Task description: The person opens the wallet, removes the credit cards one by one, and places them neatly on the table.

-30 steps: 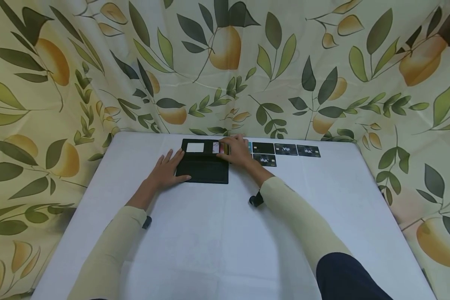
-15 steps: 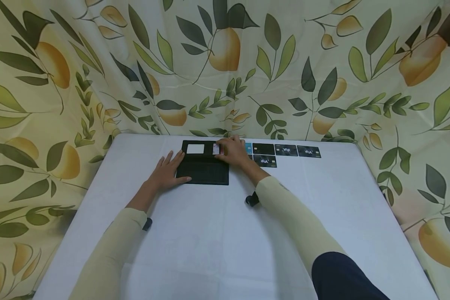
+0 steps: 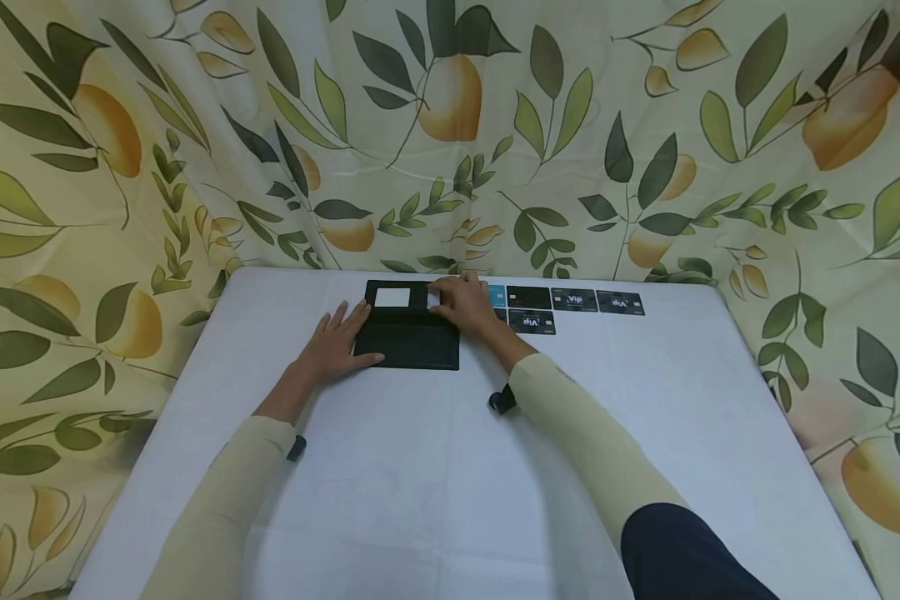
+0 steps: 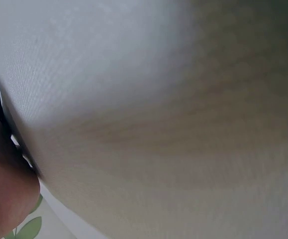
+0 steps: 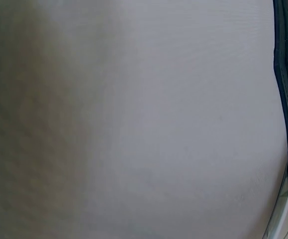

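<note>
Your left hand lies flat, fingers straight, on the open black wallet at the table's far edge; your right hand pinches a card at its upper flap.

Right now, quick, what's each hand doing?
Left hand: open, fingers flat against the black wallet's left edge.
Right hand: curled over a card at the wallet's upper half; whether it pinches the card cannot be told.
</note>
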`<action>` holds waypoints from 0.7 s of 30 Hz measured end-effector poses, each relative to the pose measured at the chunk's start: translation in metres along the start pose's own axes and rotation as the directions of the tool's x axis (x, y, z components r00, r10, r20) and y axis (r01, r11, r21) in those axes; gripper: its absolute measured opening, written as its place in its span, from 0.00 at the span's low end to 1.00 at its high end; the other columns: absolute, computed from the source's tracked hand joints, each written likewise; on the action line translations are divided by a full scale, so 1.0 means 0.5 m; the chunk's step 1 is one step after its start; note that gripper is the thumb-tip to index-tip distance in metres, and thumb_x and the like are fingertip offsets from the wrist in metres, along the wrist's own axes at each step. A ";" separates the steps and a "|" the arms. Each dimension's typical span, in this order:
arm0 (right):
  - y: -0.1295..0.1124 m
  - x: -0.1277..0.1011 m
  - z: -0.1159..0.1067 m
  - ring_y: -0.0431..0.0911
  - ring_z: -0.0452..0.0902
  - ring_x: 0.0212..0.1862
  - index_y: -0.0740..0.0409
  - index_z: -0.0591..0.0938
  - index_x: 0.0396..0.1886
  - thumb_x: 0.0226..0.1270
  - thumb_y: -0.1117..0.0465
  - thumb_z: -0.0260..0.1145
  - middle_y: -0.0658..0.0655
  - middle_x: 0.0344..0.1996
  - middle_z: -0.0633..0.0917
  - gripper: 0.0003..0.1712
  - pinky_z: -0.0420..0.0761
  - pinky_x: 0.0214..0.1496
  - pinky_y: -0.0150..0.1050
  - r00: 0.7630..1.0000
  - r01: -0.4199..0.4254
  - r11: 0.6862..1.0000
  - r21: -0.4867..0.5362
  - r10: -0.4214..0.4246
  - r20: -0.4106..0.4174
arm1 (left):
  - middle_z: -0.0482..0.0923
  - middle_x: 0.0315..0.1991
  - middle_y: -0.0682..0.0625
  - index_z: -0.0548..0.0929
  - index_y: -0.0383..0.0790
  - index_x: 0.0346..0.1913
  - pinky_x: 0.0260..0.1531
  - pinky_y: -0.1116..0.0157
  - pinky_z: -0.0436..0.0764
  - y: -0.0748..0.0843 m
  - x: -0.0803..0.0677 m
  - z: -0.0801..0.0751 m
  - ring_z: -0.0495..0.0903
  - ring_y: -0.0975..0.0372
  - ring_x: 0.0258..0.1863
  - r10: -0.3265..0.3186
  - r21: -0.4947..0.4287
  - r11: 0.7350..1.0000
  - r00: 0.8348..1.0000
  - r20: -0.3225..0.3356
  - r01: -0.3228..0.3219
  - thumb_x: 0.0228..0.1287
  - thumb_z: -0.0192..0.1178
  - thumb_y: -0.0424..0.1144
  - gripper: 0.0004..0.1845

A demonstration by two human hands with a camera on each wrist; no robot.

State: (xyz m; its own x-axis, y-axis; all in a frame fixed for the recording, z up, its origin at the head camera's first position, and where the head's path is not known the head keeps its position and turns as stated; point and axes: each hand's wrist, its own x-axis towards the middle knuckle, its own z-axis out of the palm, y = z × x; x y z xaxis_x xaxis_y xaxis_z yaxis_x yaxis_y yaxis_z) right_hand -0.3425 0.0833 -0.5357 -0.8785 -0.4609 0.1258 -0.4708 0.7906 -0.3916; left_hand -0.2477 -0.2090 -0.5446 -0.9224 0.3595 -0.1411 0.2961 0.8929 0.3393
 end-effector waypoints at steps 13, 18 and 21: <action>0.001 0.000 0.001 0.51 0.66 0.52 0.45 0.85 0.67 0.74 0.49 0.72 0.51 0.67 0.82 0.24 0.63 0.49 0.51 1.000 0.017 1.000 0.006 -0.017 -0.015 | 0.39 0.87 0.45 0.45 0.40 0.86 0.79 0.43 0.34 -0.002 -0.001 0.005 0.33 0.45 0.84 0.005 -0.020 1.000 1.000 -0.018 -0.005 0.68 0.55 0.72 0.58; 0.004 -0.001 -0.002 0.52 0.66 0.55 0.46 0.85 0.67 0.74 0.50 0.72 0.52 0.68 0.82 0.24 0.64 0.50 0.51 1.000 0.020 1.000 0.011 -0.020 -0.016 | 0.37 0.87 0.48 0.43 0.43 0.87 0.79 0.46 0.31 -0.009 0.004 0.010 0.31 0.47 0.84 0.007 -0.021 1.000 1.000 -0.014 -0.007 0.67 0.53 0.75 0.59; 0.008 -0.003 -0.004 0.53 0.67 0.57 0.47 0.85 0.67 0.75 0.50 0.72 0.53 0.68 0.82 0.24 0.65 0.52 0.52 1.000 0.018 1.000 0.015 -0.017 -0.016 | 0.37 0.87 0.47 0.43 0.41 0.86 0.79 0.46 0.31 -0.010 0.004 0.009 0.31 0.47 0.84 0.007 -0.026 1.000 1.000 -0.013 -0.008 0.68 0.54 0.74 0.59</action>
State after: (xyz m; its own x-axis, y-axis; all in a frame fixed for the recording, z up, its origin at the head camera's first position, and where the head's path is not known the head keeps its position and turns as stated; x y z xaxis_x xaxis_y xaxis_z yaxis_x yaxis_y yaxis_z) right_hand -0.3434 0.0880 -0.5355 -0.8714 -0.4681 0.1468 -0.4849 0.7763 -0.4028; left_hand -0.2498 -0.2117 -0.5509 -0.9233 0.3626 -0.1269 0.2966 0.8827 0.3646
